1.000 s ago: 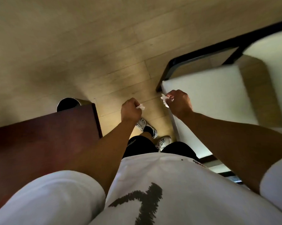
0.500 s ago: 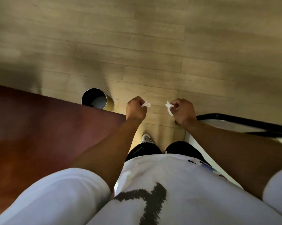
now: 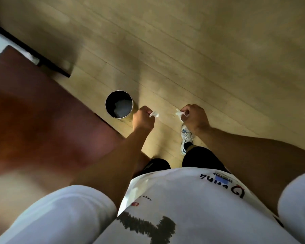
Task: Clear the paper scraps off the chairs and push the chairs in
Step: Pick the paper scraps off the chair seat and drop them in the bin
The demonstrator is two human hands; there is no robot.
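Note:
My left hand (image 3: pixel 142 118) is curled into a fist and pinches a small white paper scrap (image 3: pixel 153 114) that sticks out to its right. My right hand (image 3: pixel 194 117) likewise grips a crumpled white paper scrap (image 3: pixel 179 113) poking out to its left. Both hands hang over the wooden floor, side by side and apart. A round metal bin (image 3: pixel 119 106) stands on the floor just left of my left hand, with pale paper lying in its bottom. No chair is in view.
A dark red-brown table (image 3: pixel 42 117) fills the left side, its corner close to the bin. A black-edged white piece of furniture (image 3: pixel 34 57) runs along the upper left. Light wooden floor (image 3: pixel 201 59) spreads ahead and right. One white sneaker (image 3: pixel 186 138) shows below my right hand.
My view has swung left, away from the white chair, which has dropped out of sight. The bin has come nearer to my left hand. Both hands still hold their scraps.

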